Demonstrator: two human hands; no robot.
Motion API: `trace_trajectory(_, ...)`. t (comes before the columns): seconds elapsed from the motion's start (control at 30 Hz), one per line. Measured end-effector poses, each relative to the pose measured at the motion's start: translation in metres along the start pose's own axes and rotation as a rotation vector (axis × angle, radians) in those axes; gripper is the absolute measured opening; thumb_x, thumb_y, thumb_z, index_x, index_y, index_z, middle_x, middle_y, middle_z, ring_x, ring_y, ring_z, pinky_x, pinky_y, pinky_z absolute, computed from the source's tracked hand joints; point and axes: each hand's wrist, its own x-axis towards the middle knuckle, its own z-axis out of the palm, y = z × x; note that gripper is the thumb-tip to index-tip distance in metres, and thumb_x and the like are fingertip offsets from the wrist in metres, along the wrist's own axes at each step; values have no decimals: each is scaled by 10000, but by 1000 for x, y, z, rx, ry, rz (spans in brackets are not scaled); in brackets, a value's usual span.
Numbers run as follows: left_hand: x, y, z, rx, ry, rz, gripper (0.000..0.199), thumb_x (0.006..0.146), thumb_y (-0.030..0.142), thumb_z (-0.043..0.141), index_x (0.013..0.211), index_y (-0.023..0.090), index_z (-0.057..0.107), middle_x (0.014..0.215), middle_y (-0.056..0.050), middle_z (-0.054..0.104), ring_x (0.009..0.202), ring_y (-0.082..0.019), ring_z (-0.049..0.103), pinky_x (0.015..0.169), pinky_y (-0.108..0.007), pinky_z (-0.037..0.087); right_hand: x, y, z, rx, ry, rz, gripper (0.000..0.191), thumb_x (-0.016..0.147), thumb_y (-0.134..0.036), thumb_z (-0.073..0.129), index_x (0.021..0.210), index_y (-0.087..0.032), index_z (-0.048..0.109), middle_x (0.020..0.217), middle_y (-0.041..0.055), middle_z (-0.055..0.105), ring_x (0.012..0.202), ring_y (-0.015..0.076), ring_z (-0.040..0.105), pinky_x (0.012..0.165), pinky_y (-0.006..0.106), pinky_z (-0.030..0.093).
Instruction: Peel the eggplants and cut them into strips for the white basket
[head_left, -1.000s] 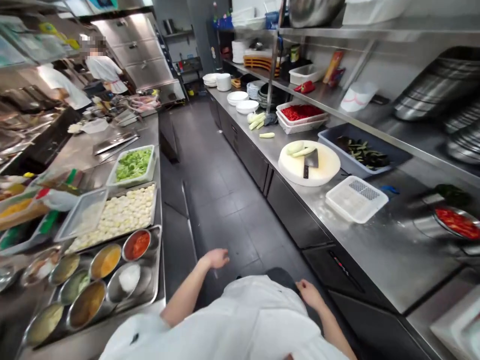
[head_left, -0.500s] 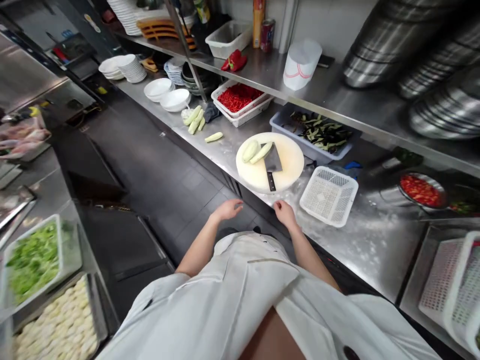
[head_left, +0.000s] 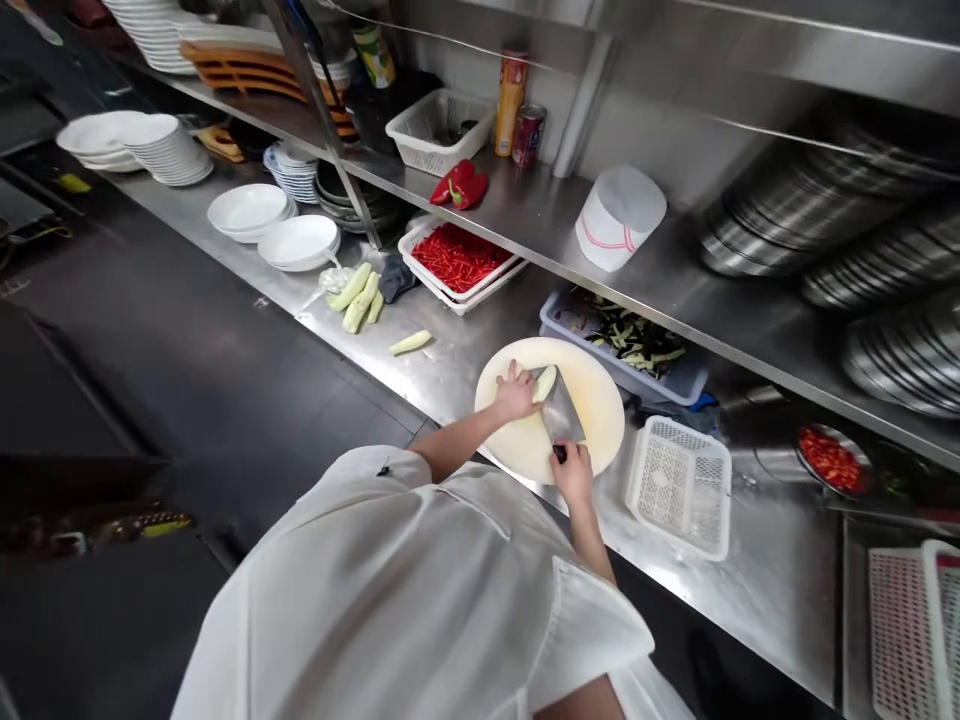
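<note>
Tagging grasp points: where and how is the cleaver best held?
Best by the black handle, from the near side of the cutting board, I'd say: the handle points that way, while the broad blade spreads away over the board. The right hand grips the handle there; the left hand is beside the blade.

Glossy metal counter (head_left: 780, 570), smooth metal cleaver (head_left: 564, 412)

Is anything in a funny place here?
One peeled vegetable lies alone on the counter, apart from the small pile. Red peppers also lie loose on the shelf, outside the white basket, which looks a bit odd.
</note>
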Motion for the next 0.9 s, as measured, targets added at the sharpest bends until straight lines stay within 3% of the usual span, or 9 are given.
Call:
trace_trajectory(0.07, 6, -4, 4, 26, -67, 46, 711, 928, 572, 731, 1507, 169, 641, 1627, -256, 466, 1662, -527, -35, 1212, -767, 268, -7, -8, 3, 5, 11, 111, 348, 944, -359, 561, 1231, -211, 692, 1155, 128, 603, 1089, 314, 640, 1010, 428, 510)
trace_trajectory(0.17, 13, -24, -2, 3, -170, 114, 747, 897, 592, 736, 1517, 188, 634, 1611, -227, 490, 1661, -516, -36, 1219, -737, 299, -17, -28, 3, 60, 27, 312, 338, 901, -381, 574, 1194, -247, 677, 1136, 104, 603, 940, 277, 665, 884, 397, 527)
trace_trajectory(0.27, 28, -56, -16, -84, -180, 158, 652, 873, 584, 766, 1402, 206, 709, 1594, -167, 539, 1647, -471, 117, 1221, -637, 395, -30, -55, -2, 216, 73, 507, 323, 838, -387, 620, 1136, -262, 624, 1068, 73, 659, 885, 260, 672, 819, 364, 509)
trace_trajectory(0.33, 41, -79, -23, -166, -136, 219, 524, 875, 518, 789, 1287, 196, 758, 1564, -139, 572, 1617, -419, 236, 1267, -556, 394, -40, -74, -5, 370, 123, 625, 329, 847, -421, 621, 1135, -266, 585, 909, 26, 680, 804, 249, 659, 767, 345, 495)
trace_trajectory(0.5, 67, -129, -21, -421, -57, 332, 401, 878, 339, 778, 1231, 152, 747, 1559, -169, 545, 1512, -347, 454, 1308, -468, 377, -53, -113, -2, 626, 225, 848, 401, 907, -590, 598, 1133, -263, 545, 631, -49, 574, 563, 213, 546, 586, 308, 429)
trace_trajectory(0.67, 76, -157, -26, -714, 39, 136, 314, 961, 389, 655, 1148, 145, 719, 1315, -161, 661, 1274, -303, 652, 1127, -415, 522, -44, -111, -7, 695, 179, 864, 390, 917, -609, 641, 1092, -273, 547, 587, -60, 528, 512, 197, 518, 529, 293, 399)
trace_trajectory(0.9, 121, -189, -68, -752, 187, -218, 259, 998, 411, 620, 965, 159, 667, 910, -46, 676, 899, -202, 622, 852, -296, 506, -4, -90, -24, 755, 68, 820, 258, 967, -477, 644, 1076, -274, 530, 617, -62, 520, 519, 168, 513, 535, 268, 417)
